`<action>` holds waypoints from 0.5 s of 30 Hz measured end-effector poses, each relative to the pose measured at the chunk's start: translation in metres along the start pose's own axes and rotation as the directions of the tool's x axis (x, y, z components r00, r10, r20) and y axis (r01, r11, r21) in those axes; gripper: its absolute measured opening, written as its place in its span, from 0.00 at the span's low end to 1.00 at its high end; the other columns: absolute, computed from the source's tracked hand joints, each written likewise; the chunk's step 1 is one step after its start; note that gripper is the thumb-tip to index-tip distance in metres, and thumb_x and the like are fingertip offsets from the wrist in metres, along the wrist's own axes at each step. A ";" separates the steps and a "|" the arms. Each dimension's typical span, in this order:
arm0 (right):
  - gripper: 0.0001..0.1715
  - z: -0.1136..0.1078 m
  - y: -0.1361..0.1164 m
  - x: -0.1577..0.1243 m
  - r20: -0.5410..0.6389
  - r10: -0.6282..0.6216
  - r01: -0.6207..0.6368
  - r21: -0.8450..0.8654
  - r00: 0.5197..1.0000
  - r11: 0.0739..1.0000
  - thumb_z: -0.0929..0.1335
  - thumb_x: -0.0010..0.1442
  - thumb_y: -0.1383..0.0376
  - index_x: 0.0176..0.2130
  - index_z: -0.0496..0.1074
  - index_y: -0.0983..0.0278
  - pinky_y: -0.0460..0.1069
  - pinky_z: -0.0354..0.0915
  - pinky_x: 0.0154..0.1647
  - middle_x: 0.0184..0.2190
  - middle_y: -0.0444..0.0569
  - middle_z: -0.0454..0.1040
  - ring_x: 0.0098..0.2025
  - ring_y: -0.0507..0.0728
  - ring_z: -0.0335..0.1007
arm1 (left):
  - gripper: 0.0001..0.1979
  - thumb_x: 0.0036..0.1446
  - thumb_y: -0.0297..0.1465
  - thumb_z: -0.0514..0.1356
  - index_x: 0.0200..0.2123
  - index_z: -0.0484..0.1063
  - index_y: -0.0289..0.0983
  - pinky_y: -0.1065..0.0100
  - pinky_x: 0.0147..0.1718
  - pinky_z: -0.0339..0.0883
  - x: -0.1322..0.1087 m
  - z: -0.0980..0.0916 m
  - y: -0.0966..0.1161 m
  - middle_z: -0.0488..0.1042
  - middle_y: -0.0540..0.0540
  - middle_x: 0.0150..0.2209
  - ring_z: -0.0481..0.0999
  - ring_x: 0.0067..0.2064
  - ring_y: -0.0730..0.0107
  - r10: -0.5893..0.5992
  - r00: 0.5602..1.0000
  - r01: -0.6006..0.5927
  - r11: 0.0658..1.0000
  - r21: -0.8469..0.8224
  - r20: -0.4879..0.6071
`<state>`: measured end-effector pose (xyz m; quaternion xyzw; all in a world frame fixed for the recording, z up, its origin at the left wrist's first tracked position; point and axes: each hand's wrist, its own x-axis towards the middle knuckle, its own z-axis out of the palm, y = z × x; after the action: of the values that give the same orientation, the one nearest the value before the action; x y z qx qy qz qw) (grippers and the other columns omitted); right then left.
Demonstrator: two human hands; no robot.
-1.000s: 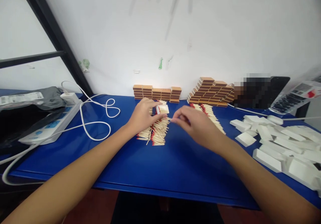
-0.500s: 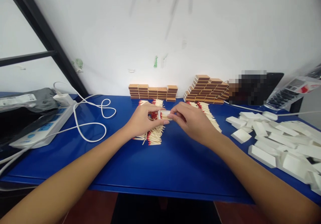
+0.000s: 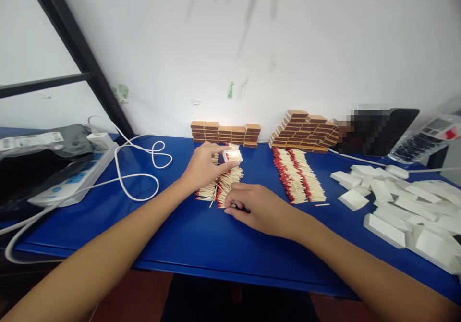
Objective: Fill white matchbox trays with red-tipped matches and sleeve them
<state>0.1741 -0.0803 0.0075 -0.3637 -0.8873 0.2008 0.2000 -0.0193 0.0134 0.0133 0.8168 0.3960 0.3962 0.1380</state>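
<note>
My left hand (image 3: pixel 207 166) grips a small white matchbox tray (image 3: pixel 233 155) between thumb and fingers, above a heap of matches. Red match heads and pale sticks show inside the tray. Under and beside both hands lies the heap of red-tipped matches (image 3: pixel 229 180) on the blue table. My right hand (image 3: pixel 254 207) is at the near right edge of this heap, its fingers curled and thumb drawn in against the matches. Whatever lies between those fingertips is hidden.
Stacked brown-sided matchboxes (image 3: pixel 230 134) and a taller stack (image 3: pixel 304 132) stand along the wall. More matches (image 3: pixel 298 175) lie in rows right of centre. White trays (image 3: pixel 403 202) are heaped at right, near a phone (image 3: pixel 403 127). A power strip (image 3: pixel 72 182) and white cable (image 3: pixel 118 168) occupy the left.
My right hand has left the tray and moved down and toward me to the heap's near edge. My left hand still holds the tray, now slightly higher. The view has shifted a little.
</note>
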 end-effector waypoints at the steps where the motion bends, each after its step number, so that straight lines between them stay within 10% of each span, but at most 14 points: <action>1: 0.04 0.000 0.000 0.000 0.002 0.000 0.000 -0.012 1.000 1.000 0.70 0.67 0.70 0.38 0.76 0.63 0.47 0.59 0.36 0.35 0.44 0.72 0.33 0.50 0.65 | 0.20 0.57 0.42 0.73 0.52 0.82 0.45 0.57 0.48 0.71 0.000 0.000 0.000 0.84 0.46 0.45 0.78 0.47 0.58 0.001 1.000 -0.001 1.000 0.002 0.003; 15: 0.04 -0.004 -0.001 0.000 0.038 0.043 -0.043 0.001 0.998 0.999 0.71 0.67 0.70 0.37 0.75 0.63 0.47 0.58 0.35 0.32 0.43 0.71 0.33 0.51 0.64 | 0.23 0.57 0.44 0.72 0.54 0.82 0.43 0.58 0.46 0.70 0.000 -0.001 -0.001 0.83 0.44 0.44 0.77 0.46 0.57 0.004 0.999 -0.004 1.000 0.013 0.032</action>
<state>0.1756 -0.0795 0.0115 -0.3788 -0.8827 0.2128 0.1789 -0.0206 0.0137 0.0127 0.8248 0.3946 0.3806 0.1383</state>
